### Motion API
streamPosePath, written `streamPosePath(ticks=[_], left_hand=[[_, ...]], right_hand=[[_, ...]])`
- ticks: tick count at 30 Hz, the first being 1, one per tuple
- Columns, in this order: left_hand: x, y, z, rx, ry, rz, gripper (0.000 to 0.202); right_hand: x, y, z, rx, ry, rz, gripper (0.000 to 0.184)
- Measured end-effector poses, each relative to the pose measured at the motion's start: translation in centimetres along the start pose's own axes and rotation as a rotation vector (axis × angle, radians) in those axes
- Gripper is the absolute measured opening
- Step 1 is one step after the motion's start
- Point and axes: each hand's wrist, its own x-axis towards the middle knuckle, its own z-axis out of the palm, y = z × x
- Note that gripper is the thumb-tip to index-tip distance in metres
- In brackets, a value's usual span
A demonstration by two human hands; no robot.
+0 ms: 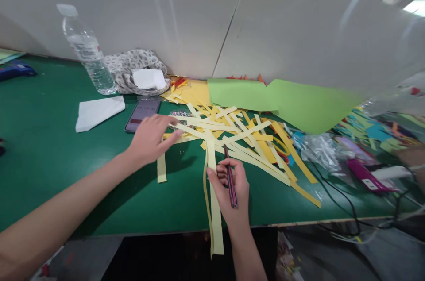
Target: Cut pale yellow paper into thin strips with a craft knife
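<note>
My right hand [234, 183] is closed around a dark pen [230, 179] with a purplish sheen, its point toward the pile. The thumb of that hand lies on a long pale-yellow paper strip [215, 219] that hangs past the table's front edge; a second narrow strip [207, 197] runs along its left. Over the left end of the heap of yellow paper strips [239, 130], my left hand [152, 137] has its thumb and fingers apart. I cannot tell whether its fingertips touch the strips. A short strip [161, 168] lies below it.
Left of the heap are a phone [143, 113], a white tissue [99, 113], a water bottle [88, 51] and a patterned cloth [124, 66]. Green paper sheets [299, 104] lean at the back. To the right are clear plastic [320, 152], a magenta device [367, 177] and cables [345, 203].
</note>
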Motion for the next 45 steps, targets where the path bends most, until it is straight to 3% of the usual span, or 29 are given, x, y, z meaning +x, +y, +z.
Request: streamPosePath(ticks=[4, 7, 13, 29, 41, 45], left_hand=[[-1.4, 2.8, 0.9, -0.171, -0.223, 0.191, 0.042], [-2.1, 3.8, 1.5, -0.172, -0.295, 0.215, 0.039], [-2.1, 3.5, 2.0, -0.312, -0.353, 0.052, 0.028], [-1.9, 3.4, 1.8, -0.494, -0.488, 0.081, 0.029], [-1.6, 2.7, 2.1, -0.711, -0.435, -0.098, 0.037], [-2.0, 3.4, 1.6, -0.683, -0.487, -0.021, 0.031]], right_hand=[[-0.1, -0.3, 0.1, -0.077, -0.023, -0.074, 0.021], [-0.3, -0.7, 0.2, -0.108, -0.051, -0.119, 0.018], [-0.2, -0.8, 0.2, -0.051, -0.063, -0.085, 0.019], [-0.3, 0.0, -0.2, 0.040, 0.008, -0.019, 0.022], [0.2, -0.4, -0.5, 0.353, 0.216, 0.147, 0.035], [0.2, -0.2, -0.5, 0.382, 0.249, 0.133, 0.035]])
